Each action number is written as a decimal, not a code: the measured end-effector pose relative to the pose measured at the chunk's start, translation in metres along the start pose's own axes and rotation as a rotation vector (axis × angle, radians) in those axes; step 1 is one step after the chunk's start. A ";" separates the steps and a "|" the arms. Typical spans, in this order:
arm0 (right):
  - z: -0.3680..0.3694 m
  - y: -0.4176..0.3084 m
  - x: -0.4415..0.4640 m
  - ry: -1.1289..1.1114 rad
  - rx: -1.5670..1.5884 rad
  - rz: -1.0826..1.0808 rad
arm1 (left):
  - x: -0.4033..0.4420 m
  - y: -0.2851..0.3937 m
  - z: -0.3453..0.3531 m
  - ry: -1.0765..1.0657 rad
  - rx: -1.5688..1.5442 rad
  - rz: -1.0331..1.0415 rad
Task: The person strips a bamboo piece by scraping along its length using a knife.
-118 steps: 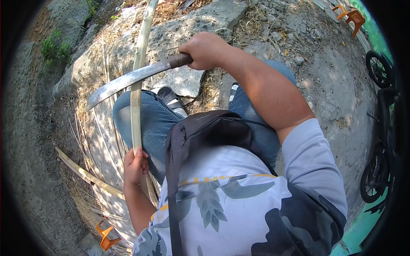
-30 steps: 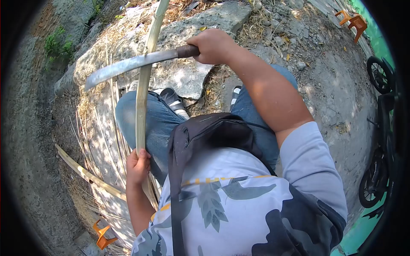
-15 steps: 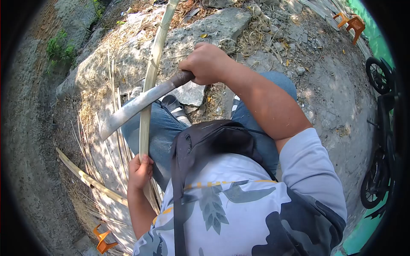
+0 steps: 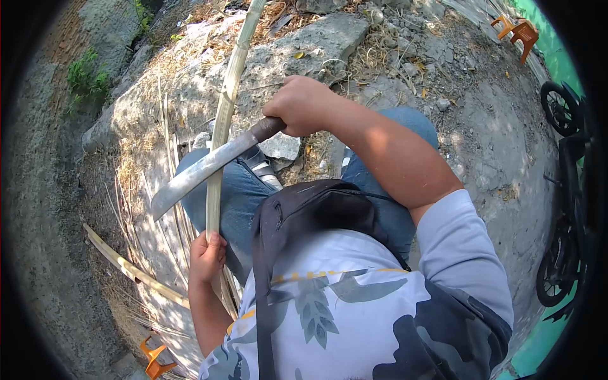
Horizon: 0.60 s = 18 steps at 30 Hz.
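Observation:
A long pale bamboo strip (image 4: 230, 85) runs from the top of the view down over my left thigh. Its near end is gripped by my left hand (image 4: 208, 256), fingers closed around it. My right hand (image 4: 301, 106) is wrapped around the dark handle of a machete (image 4: 201, 175). The blade lies slantwise across the strip, over my left knee, its broad tip pointing down and to the left. Whether the edge bites into the bamboo cannot be made out.
Several thin split strips (image 4: 172, 221) lie on the ground by my left leg, with a thicker curved bamboo piece (image 4: 135, 271) beside them. A concrete slab (image 4: 316, 44) lies ahead. Orange chairs (image 4: 524, 36) and a motorbike (image 4: 560, 209) stand right; another orange chair (image 4: 154, 360) is lower left.
My right hand and the machete have moved a little toward me, so the blade crosses the strip slightly lower down. My left hand keeps its grip almost in place.

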State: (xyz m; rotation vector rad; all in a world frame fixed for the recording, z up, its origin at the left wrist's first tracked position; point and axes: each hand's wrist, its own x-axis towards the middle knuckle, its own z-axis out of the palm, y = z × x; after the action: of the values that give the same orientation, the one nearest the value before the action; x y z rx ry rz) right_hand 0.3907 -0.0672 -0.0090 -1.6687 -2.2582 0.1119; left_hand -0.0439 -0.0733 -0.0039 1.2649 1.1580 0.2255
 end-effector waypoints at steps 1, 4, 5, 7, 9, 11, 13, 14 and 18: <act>-0.003 -0.001 0.002 0.017 -0.042 -0.019 | 0.000 0.001 0.001 0.003 -0.001 -0.004; -0.006 0.022 0.001 0.125 -0.103 0.072 | -0.001 -0.004 0.002 0.032 0.015 0.005; -0.008 0.031 -0.001 0.170 -0.116 0.128 | -0.002 -0.003 0.004 0.042 0.010 0.003; -0.010 0.036 -0.004 0.110 -0.069 0.346 | 0.000 0.000 0.009 0.056 -0.003 0.013; -0.010 0.033 -0.003 0.045 -0.065 0.440 | 0.001 -0.002 0.005 0.037 -0.014 -0.002; -0.016 0.019 -0.005 0.043 0.031 0.439 | 0.003 -0.001 0.000 0.020 -0.008 0.000; -0.017 0.018 -0.010 0.024 0.133 0.373 | 0.001 -0.003 -0.001 0.010 0.006 0.001; -0.015 0.018 -0.011 -0.006 0.113 0.311 | 0.000 -0.005 -0.001 0.010 0.001 -0.012; -0.007 0.004 -0.002 0.001 -0.037 0.006 | -0.001 0.002 0.003 0.020 -0.001 -0.025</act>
State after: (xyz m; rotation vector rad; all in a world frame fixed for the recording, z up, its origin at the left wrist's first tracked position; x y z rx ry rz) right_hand 0.3973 -0.0688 -0.0036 -1.6937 -2.2684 0.0717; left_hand -0.0417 -0.0752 -0.0023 1.2491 1.1902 0.2199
